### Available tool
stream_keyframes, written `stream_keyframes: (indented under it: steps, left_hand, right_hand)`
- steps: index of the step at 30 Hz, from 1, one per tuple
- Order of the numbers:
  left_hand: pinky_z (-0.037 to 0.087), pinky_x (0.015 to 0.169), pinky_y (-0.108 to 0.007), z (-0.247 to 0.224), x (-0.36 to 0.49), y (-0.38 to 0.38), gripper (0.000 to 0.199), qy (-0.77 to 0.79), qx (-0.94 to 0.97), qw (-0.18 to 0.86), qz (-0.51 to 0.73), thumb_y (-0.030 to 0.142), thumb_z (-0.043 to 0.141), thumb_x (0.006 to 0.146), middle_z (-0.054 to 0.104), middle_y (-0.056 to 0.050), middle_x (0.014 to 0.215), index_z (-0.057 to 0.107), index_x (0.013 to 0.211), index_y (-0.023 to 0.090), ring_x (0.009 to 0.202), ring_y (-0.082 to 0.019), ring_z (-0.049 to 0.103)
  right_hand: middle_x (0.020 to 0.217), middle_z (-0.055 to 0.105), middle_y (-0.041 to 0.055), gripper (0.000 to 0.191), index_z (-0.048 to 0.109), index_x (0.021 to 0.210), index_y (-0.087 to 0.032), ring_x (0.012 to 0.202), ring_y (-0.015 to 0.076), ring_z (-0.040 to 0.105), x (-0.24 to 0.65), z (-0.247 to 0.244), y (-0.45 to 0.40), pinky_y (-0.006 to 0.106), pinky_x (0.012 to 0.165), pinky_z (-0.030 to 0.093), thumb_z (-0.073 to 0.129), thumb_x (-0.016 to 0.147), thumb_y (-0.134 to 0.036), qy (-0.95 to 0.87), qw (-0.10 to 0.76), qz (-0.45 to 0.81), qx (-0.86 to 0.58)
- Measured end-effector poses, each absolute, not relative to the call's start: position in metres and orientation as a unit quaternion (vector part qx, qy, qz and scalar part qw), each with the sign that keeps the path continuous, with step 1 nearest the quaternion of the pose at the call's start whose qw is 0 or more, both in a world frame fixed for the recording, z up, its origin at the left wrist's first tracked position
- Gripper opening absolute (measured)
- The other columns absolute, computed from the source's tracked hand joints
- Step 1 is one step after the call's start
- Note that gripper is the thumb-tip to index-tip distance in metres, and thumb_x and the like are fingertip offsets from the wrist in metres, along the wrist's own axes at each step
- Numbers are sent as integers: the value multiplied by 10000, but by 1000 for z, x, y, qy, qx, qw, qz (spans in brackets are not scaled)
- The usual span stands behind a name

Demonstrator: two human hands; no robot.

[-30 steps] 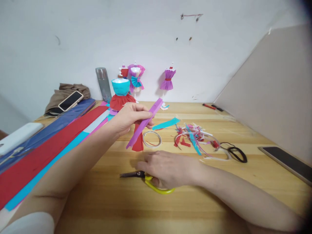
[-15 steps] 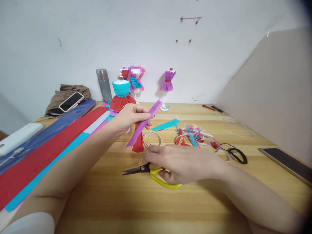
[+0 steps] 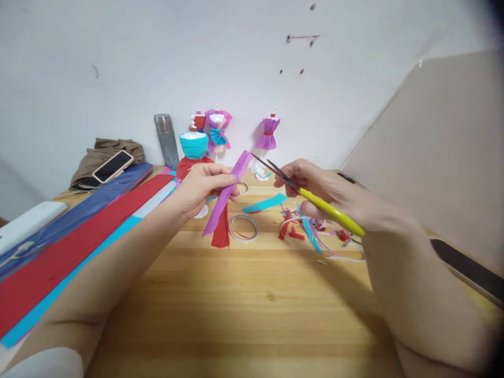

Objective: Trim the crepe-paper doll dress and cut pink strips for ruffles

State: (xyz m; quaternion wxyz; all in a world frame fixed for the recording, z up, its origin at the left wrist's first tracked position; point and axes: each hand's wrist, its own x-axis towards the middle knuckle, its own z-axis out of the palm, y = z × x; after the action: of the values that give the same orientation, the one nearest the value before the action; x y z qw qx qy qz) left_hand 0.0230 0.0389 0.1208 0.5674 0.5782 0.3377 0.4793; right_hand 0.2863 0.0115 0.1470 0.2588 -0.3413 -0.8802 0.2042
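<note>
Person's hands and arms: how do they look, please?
The left hand and the right hand wear no gloves, and no ring or bracelet shows. A white sleeve edge shows on the left arm, none on the right arm.

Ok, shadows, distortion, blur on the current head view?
Head view: dark, blurred right edge; wide-angle stretch on the right forearm; its soft shadow crosses the light wooden table; faint shadow on the white wall beside the purple ruffled dress; black-bladed, yellow-handled scissors read clearly.

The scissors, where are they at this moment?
In the head view, the scissors are in the right hand, right of centre, blade tips beside the purple strip's upper end.
</note>
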Motion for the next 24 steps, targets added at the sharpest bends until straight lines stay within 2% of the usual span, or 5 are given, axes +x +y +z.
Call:
stream_keyframes:
  steps: [4,9,15,19,24]
  left_hand:
    - [609,692,-306,122,24,36,226,322,586,569,479,299,856,626,705,-36,616,725,682,123,588,-147,669]
    - [586,626,-250,120,27,35,183,322,596,570,465,263,839,625,706,-39,606,729,658,121,567,-133,662]
    - [562,582,-238,116,29,35,202,353,611,554,442,288,835,638,719,-52,623,752,713,119,572,-151,681]
    - [554,576,-248,115,29,34,202,364,611,552,435,296,833,650,718,-52,623,728,671,124,545,-146,666]
    - [562,593,-244,115,29,35,196,356,613,552,439,298,827,667,727,-48,633,756,727,126,564,-148,681]
  right_hand:
    - [917,538,31,463,525,1142,-210,779,184,504,287,138,25,340,705,468,542,937,-624,-876,218,234,-361]
    - [1074,602,74,515,555,1259,-216,963,235,565,280,122,37,378,832,502,558,939,-619,-883,210,271,-321]
    - [986,609,61,540,603,1304,-201,817,203,539,274,123,33,346,744,482,559,932,-590,-881,218,273,-318]
    - [1055,635,84,544,624,1278,-197,887,229,578,270,128,28,369,780,498,592,897,-584,-862,238,297,-334]
    - [1067,650,86,525,634,1241,-180,894,229,593,270,128,28,369,783,502,618,883,-564,-866,230,293,-333]
